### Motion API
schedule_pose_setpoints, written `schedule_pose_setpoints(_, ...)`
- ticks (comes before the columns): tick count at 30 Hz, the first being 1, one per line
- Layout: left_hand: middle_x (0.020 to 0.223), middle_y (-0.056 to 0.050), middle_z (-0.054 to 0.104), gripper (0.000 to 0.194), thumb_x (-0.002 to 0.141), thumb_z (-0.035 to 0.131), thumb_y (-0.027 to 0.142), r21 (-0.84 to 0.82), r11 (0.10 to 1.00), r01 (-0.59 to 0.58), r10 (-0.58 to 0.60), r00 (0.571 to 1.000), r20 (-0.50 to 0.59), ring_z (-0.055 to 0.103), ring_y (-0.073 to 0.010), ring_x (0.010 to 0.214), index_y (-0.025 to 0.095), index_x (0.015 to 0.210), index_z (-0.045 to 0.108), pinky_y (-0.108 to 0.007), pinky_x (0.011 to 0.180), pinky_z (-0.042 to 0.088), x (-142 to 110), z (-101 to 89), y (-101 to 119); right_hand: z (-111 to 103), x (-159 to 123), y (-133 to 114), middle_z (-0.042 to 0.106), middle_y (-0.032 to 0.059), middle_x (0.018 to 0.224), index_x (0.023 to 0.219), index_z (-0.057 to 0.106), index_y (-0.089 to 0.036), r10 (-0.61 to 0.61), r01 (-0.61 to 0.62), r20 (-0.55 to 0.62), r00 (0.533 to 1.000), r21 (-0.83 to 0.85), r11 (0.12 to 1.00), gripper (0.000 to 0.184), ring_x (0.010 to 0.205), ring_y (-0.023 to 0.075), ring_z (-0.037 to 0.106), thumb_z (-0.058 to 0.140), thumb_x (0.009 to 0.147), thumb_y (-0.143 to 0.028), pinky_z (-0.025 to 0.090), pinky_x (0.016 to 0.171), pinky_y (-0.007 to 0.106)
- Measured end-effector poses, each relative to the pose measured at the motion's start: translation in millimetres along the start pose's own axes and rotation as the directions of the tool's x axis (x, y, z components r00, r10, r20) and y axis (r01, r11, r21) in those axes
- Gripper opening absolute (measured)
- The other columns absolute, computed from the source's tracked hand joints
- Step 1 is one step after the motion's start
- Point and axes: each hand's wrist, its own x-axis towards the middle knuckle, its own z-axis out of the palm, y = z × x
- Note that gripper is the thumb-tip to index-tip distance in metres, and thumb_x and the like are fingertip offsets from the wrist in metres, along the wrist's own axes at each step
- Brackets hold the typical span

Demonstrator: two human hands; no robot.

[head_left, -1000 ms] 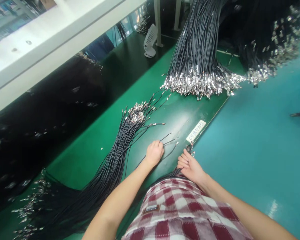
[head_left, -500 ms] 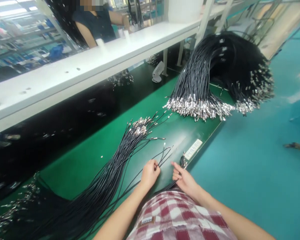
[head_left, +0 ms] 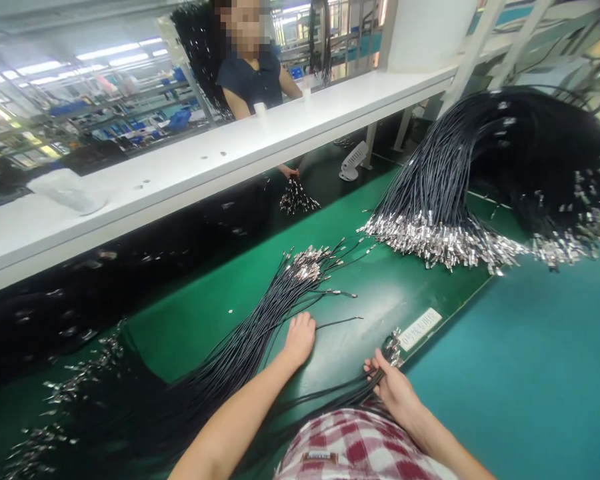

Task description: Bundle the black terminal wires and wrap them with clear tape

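My left hand (head_left: 301,339) is over the green tabletop at the right side of a long bundle of black cables (head_left: 260,320). Its fingers are curled down, and a single black cable (head_left: 337,323) with a small metal end sticks out from under them. My right hand (head_left: 393,387), near the table's front edge, is closed round a small bunch of black cables (head_left: 345,393). Their silvery metal terminals (head_left: 393,345) poke out above the fingers. The cables trail left, close to my checked clothing.
A large arched heap of black cables (head_left: 445,160) lies at the right, terminals toward me. A white shelf (head_left: 190,180) spans the far side. Behind it a co-worker's hand (head_left: 289,172) holds a cable bunch. A label (head_left: 420,327) marks the table edge.
My left hand has let go of the few loose cables it held and moved nearer the long bundle. Those cables now appear in my right hand, which has closed. The view has shifted left.
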Motion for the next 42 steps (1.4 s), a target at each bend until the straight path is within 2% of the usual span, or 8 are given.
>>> schedule_pose_setpoints(8,0.113,-0.016,0.056,0.028,0.091,0.035,0.006,0.047,0.985,0.164,-0.159,0.982,-0.106,0.051,-0.0271,0.105,0.012,0.103,0.059,-0.043,0.089,0.042,13,6.4,-22,7,0,-5,0.066,0.0014,0.068,0.063,0.057,-0.018,0.056,-0.056,-0.031,0.998,0.018,0.998,0.033,0.06,0.012,0.057,0.079,0.075,-0.038,0.043,0.053,0.022)
schedule_pose_setpoints(14,0.097,-0.014,0.061,0.03,0.089,0.029,0.003,-0.148,0.954,0.262,-0.259,0.965,0.04,0.058,-0.0231,0.091,0.011,0.101,0.055,-0.042,0.088,0.041,6,-6.3,-16,3,7,-1,0.067,0.0026,0.068,0.061,0.058,-0.018,-0.033,0.033,0.006,0.999,0.031,0.999,0.035,0.063,0.0132,0.06,0.082,0.07,-0.041,0.046,0.056,0.023)
schedule_pose_setpoints(18,0.1,-0.008,0.061,0.025,0.094,0.031,0.013,-0.383,0.918,0.102,-0.105,0.994,0.012,0.058,-0.0201,0.096,0.018,0.101,0.054,-0.037,0.09,0.043,-22,-10.0,15,3,8,0,0.074,0.0083,0.084,0.075,0.07,-0.017,-0.144,0.147,0.125,0.982,-0.013,0.989,0.036,0.08,0.02,0.067,0.083,0.066,-0.049,0.051,0.071,0.029)
schedule_pose_setpoints(22,0.097,-0.009,0.059,0.024,0.097,0.029,0.021,-0.715,0.699,0.03,-0.096,0.994,-0.052,0.058,-0.0199,0.091,0.019,0.098,0.053,-0.035,0.085,0.047,-54,-15.7,56,12,0,-4,0.073,0.0101,0.105,0.103,0.072,-0.02,-0.211,0.217,0.269,0.94,0.008,0.976,0.05,0.105,0.0248,0.065,0.08,0.068,-0.055,0.047,0.094,0.036)
schedule_pose_setpoints(30,0.102,-0.012,0.065,0.031,0.092,0.034,0.013,-0.805,0.594,0.001,0.0,1.0,0.002,0.06,-0.0214,0.097,0.015,0.106,0.062,-0.037,0.089,0.05,-63,-17.5,112,25,-13,-2,0.072,0.0046,0.097,0.097,0.071,-0.024,-0.191,0.191,0.314,0.93,0.031,0.981,0.04,0.099,0.0241,0.063,0.081,0.068,-0.051,0.05,0.084,0.033)
schedule_pose_setpoints(34,0.085,-0.006,0.067,0.025,0.094,0.047,0.025,-0.657,0.753,-0.022,0.063,0.997,0.039,0.063,-0.0184,0.086,0.019,0.084,0.069,-0.029,0.08,0.051,-47,-26.7,79,15,-6,5,0.053,-0.0032,0.058,0.07,0.061,-0.022,-0.197,0.177,0.208,0.958,0.109,0.978,0.037,0.064,0.0165,0.055,0.084,0.064,-0.051,0.051,0.071,0.033)
schedule_pose_setpoints(39,0.12,-0.02,0.056,0.027,0.089,0.055,0.017,-0.426,0.847,0.318,-0.385,0.919,-0.079,0.052,-0.0313,0.115,0.01,0.116,0.057,-0.046,0.097,0.041,-19,-33.8,-27,13,1,6,0.031,-0.0086,0.052,0.07,0.056,-0.021,-0.136,0.098,0.25,0.959,0.156,0.983,0.038,0.048,0.0087,0.03,0.08,0.071,-0.051,0.048,0.059,0.027)
schedule_pose_setpoints(42,0.113,-0.017,0.06,0.027,0.087,0.053,0.011,-0.203,0.882,0.426,-0.449,0.889,-0.089,0.057,-0.0288,0.107,0.011,0.114,0.056,-0.04,0.092,0.044,-15,-25.7,-69,15,4,3,0.03,-0.0081,0.052,0.07,0.054,-0.022,-0.1,0.059,0.267,0.958,0.158,0.986,0.037,0.049,0.0093,0.03,0.078,0.074,-0.049,0.048,0.059,0.027)
